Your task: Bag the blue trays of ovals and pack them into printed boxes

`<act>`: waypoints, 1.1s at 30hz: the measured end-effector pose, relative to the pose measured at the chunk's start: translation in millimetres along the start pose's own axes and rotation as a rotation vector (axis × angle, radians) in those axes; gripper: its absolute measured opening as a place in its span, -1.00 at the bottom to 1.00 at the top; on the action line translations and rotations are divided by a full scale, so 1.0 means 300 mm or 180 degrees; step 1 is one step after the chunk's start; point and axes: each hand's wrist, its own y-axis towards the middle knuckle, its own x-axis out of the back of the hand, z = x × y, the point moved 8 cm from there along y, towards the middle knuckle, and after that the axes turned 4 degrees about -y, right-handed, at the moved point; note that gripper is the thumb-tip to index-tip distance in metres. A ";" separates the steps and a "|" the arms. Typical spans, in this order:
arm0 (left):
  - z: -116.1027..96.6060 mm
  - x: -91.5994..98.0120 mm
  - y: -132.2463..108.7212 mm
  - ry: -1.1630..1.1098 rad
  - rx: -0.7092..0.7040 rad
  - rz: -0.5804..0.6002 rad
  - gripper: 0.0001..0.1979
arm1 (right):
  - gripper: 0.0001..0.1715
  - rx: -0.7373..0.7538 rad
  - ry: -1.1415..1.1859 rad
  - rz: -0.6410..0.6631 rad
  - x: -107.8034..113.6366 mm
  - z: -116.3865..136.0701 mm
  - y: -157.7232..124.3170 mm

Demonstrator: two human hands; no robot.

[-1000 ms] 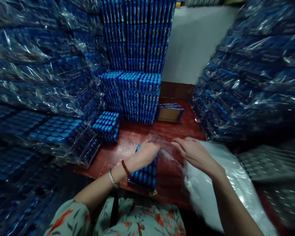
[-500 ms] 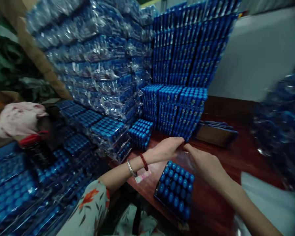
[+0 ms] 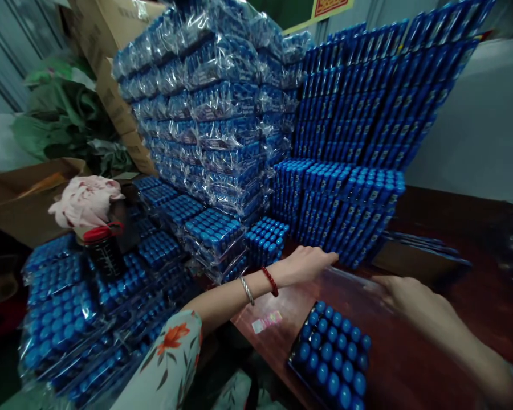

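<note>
Left hand (image 3: 310,263) closed on one end of a clear plastic bag (image 3: 353,278); right hand (image 3: 410,296), blurred, appears pinched on the other end, the bag spanning between them, nothing seen inside.

Wrapped stack (image 3: 224,108): many blue packs in layers, clear film over them; judged finished.

Bare stack (image 3: 344,208): blue-capped rows, right of the wrapped stack, no film seen; judged yet to be wrapped.

Table (image 3: 399,353): red-brown, below both hands.

Box (image 3: 333,356): one, blue caps in rows, on the table's near side, below the bag and apart from it; unwrapped.

Block (image 3: 267,236): blue-capped, smaller in view, beyond the left wrist; wrapping cannot be told.
</note>
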 end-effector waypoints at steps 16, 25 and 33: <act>0.178 -0.317 -0.032 -0.1563 0.1541 -0.0932 -0.63 | -0.84 -0.1635 0.0293 -0.0988 -0.184 -0.193 -0.252; 0.147 -0.639 -0.057 -0.2351 0.1725 -0.0706 -0.85 | -0.65 -0.1833 0.1699 -0.0889 -0.507 -0.164 -0.373; 0.029 -0.686 -0.342 -0.2819 0.2170 -0.0992 -0.81 | -0.57 -0.1904 0.2331 -0.0776 -0.560 -0.067 -0.549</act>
